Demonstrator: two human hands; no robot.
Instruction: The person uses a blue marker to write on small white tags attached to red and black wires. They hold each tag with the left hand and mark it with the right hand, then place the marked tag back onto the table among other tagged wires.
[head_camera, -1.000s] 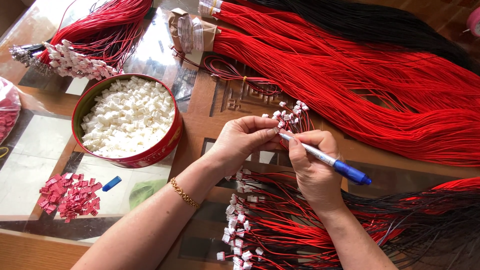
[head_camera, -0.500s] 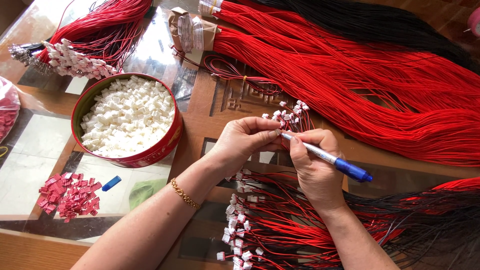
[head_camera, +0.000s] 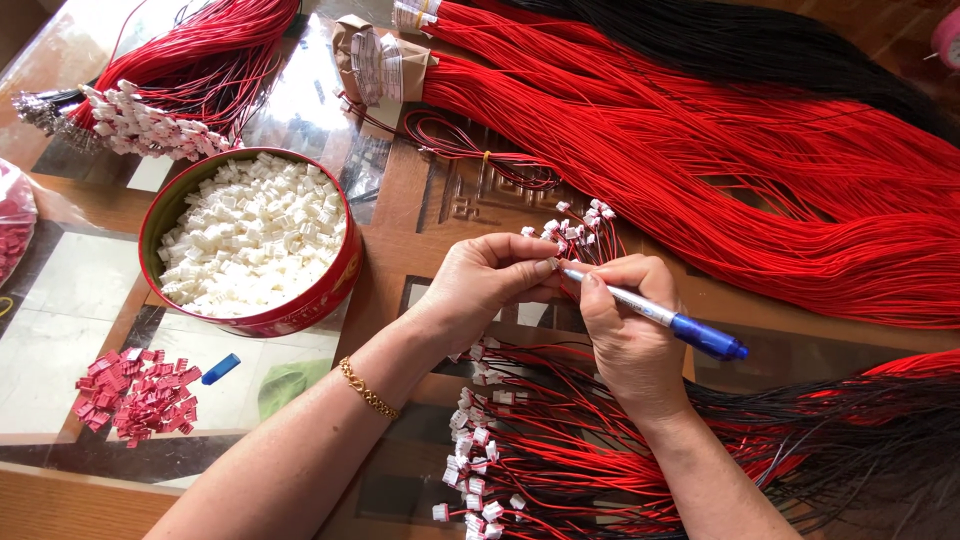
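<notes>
The pen (head_camera: 655, 312) has a white barrel and a blue cap end; it lies slanted across the right hand (head_camera: 630, 335), tip up-left, cap end projecting past the hand to the right. The tip meets a small white connector (head_camera: 549, 264) pinched in the left hand's fingertips (head_camera: 535, 270). Thin red wires (head_camera: 590, 240) with further white connectors fan upward just behind the fingertips, above the tabletop.
</notes>
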